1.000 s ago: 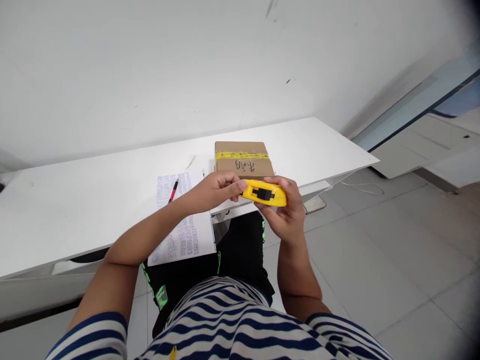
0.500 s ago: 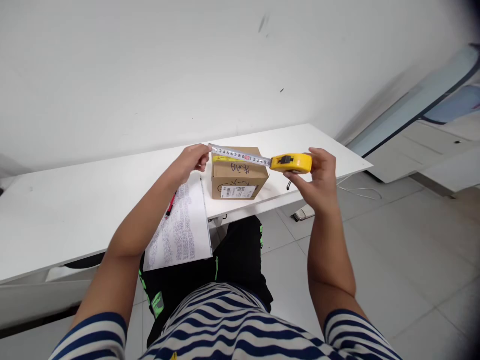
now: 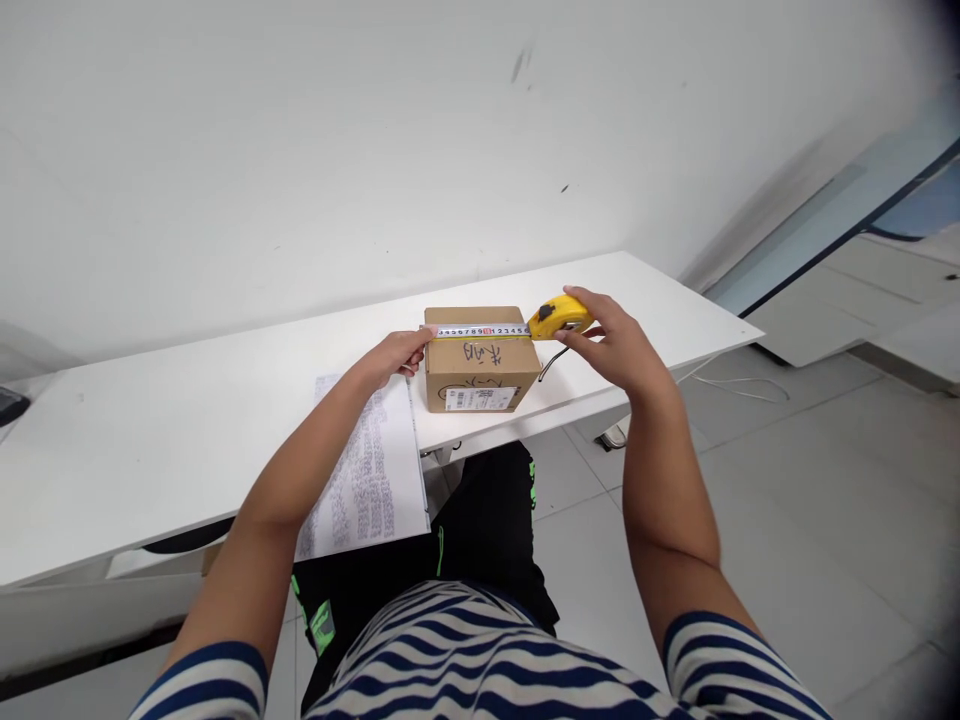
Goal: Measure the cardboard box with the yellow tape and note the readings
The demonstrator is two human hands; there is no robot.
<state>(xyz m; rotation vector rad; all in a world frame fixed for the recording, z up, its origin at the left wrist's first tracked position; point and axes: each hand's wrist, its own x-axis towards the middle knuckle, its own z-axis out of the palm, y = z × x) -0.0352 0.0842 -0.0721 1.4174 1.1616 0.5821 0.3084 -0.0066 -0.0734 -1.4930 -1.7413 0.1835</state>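
Observation:
A brown cardboard box [image 3: 480,362] with handwriting on its top and a printed label on its front stands on the white table [image 3: 225,400]. Across the top of the box lies the pulled-out blade of a yellow tape measure [image 3: 561,315]. At the box's left edge, my left hand [image 3: 397,355] pinches the free end of the blade. My right hand [image 3: 615,340] grips the yellow case just past the right edge, and a dark wrist strap hangs from the case.
Handwritten paper [image 3: 375,480] lies at the table's front edge, partly under my left forearm and over my lap. A white wall [image 3: 337,150] rises behind the table. A cable [image 3: 739,388] trails on the floor to the right.
The blade has come down from a slant above the box to lie level on its top. Both hands have lowered, and the right hand has tilted the case and moved it slightly left.

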